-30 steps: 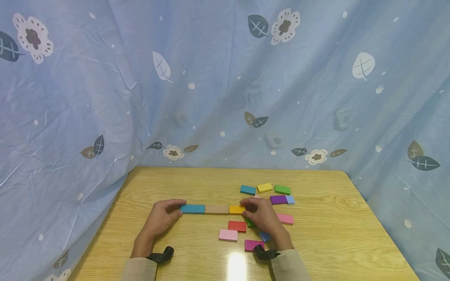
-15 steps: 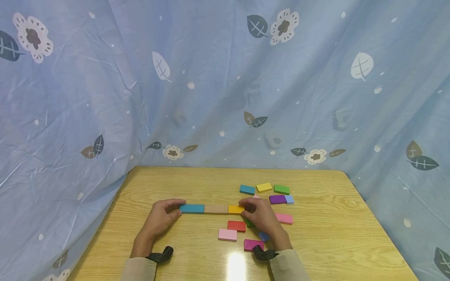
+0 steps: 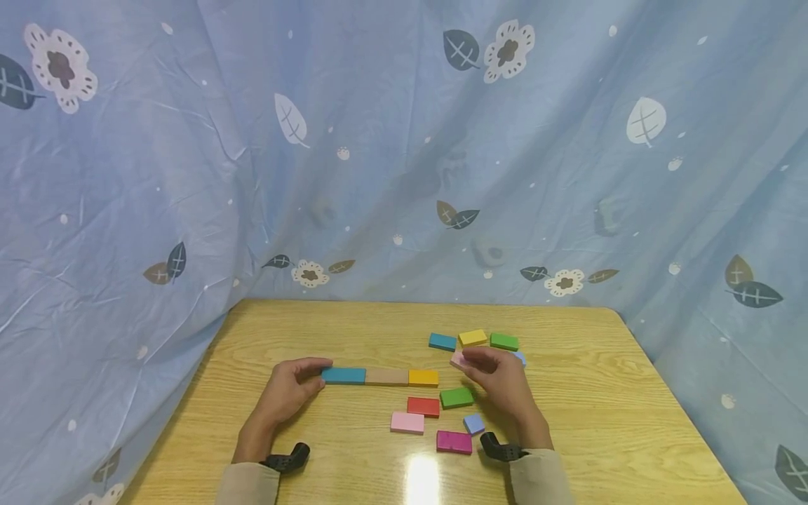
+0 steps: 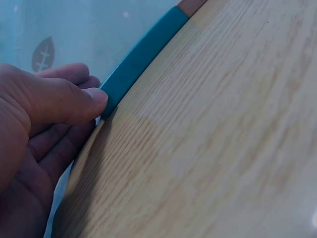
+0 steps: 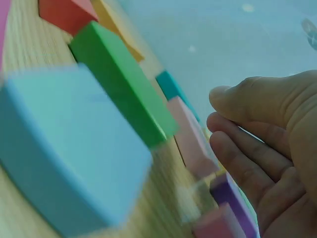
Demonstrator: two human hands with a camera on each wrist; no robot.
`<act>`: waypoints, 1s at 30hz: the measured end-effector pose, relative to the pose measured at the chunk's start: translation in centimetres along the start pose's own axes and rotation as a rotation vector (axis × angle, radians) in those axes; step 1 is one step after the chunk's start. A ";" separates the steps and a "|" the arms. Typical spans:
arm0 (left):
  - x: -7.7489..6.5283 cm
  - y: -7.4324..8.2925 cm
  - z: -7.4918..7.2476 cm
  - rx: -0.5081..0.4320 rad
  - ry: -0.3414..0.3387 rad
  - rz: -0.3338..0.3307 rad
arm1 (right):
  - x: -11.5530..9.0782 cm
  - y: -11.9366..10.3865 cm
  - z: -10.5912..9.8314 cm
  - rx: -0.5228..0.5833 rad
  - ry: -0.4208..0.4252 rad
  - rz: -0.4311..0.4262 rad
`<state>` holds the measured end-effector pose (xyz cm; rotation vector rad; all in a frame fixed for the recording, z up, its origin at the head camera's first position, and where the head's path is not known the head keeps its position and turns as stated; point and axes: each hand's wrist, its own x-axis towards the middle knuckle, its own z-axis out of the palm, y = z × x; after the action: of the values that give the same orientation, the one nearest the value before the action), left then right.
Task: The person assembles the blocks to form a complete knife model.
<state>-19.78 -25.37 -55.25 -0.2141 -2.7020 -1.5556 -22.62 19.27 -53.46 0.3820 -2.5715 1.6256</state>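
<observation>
A row of three flat blocks lies end to end on the table: blue (image 3: 344, 376), plain wood (image 3: 386, 378) and orange (image 3: 423, 379). My left hand (image 3: 290, 386) pinches the left end of the blue block, thumb on the near side, as the left wrist view confirms at the teal-looking block (image 4: 143, 57). To the right of the row, my right hand (image 3: 503, 382) is over the loose blocks, holding nothing. Nearest its fingertips are a light pink block (image 3: 458, 360) and, in the right wrist view, a purple block (image 5: 232, 201). The hand hides the purple block in the head view.
In front of the row lie red (image 3: 423, 407), green (image 3: 456, 398), pink (image 3: 407, 423), magenta (image 3: 454, 442) and small light blue (image 3: 474, 424) blocks. Behind are blue (image 3: 442, 342), yellow (image 3: 472, 338) and green (image 3: 504, 341) ones. A patterned blue cloth (image 3: 391, 140) hangs around the table.
My right hand has let go of the orange block and moved right, over the loose blocks. The left hand stays on the blue block, and the row has kept its place.
</observation>
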 end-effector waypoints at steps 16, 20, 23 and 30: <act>0.1 -0.1 0.0 -0.022 -0.005 -0.004 | -1.1 0.9 -1.7 -0.029 0.100 0.049; 0.1 0.1 -0.1 -0.027 -0.008 -0.005 | -1.2 1.2 -2.0 -0.066 0.100 0.049; 0.0 0.1 0.0 -0.022 -0.007 -0.008 | -1.2 1.3 -2.1 -0.071 0.088 0.069; 0.1 0.1 0.0 -0.022 -0.007 -0.021 | -1.0 1.0 -1.7 -0.108 0.072 0.093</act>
<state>-19.85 -25.34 -55.13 -0.1935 -2.7027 -1.5933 -22.04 21.35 -53.81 0.1955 -2.6449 1.4901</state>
